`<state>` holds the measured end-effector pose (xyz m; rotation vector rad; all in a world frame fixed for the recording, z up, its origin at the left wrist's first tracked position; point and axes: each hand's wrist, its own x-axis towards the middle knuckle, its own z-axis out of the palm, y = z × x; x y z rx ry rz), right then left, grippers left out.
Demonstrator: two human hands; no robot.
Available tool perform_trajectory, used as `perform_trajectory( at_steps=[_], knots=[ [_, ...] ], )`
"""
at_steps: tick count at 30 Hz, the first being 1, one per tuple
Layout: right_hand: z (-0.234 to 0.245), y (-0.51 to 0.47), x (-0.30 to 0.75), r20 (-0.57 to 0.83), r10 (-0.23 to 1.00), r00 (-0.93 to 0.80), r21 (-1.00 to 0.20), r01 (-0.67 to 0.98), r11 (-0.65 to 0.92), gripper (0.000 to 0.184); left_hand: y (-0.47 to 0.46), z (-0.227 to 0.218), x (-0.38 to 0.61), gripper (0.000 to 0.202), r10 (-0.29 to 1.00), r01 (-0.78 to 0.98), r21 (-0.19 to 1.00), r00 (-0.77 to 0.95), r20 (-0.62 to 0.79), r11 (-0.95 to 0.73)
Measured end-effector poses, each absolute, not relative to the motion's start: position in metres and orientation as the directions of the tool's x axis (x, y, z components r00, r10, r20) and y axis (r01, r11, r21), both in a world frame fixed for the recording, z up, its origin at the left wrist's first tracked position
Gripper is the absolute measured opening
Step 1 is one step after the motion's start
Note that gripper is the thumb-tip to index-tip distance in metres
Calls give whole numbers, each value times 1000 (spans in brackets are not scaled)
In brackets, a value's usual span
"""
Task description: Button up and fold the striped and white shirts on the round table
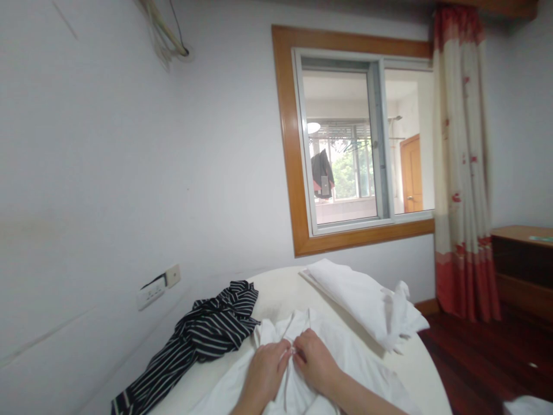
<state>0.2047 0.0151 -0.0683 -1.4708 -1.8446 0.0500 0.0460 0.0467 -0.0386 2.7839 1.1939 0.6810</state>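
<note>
A white shirt-like garment (pixel 354 369) lies spread on the round cream table, its upper part towards the wall. Both hands meet at the middle of its front, near the top. My left hand (pixel 270 366) pinches the cloth with thumb and fingers. Right beside it, my right hand (pixel 313 357) pinches the same garment, the fingertips almost touching the left ones. Whatever small part sits between the fingertips is too small to make out. To the left is a crumpled black garment with white stripes (pixel 211 325).
The round table (pixel 276 282) stands against the wall. Folded white cloth (pixel 354 297) lies at its back right. A wall socket (pixel 151 293) is on the left. Beyond are a window (pixel 341 150), a red and cream curtain (pixel 462 173) and a wooden cabinet (pixel 522 233).
</note>
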Motion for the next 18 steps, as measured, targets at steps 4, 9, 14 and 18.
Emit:
perform_trajectory(
  at_steps=[4,9,14,18],
  knots=[
    [-68,12,202,561,823,-84,-446,808,386,19,44,-35,48,32,685,677,190,606,404,-711],
    [-70,14,205,575,817,-44,-473,797,376,19,55,-31,36,37,687,699,169,574,447,-694],
    [-59,12,224,598,798,72,-465,842,273,9,73,-25,5,47,677,721,246,395,621,-647],
    [-43,10,228,686,728,-19,-242,937,253,11,75,-14,0,49,609,761,115,408,681,-638]
  ],
)
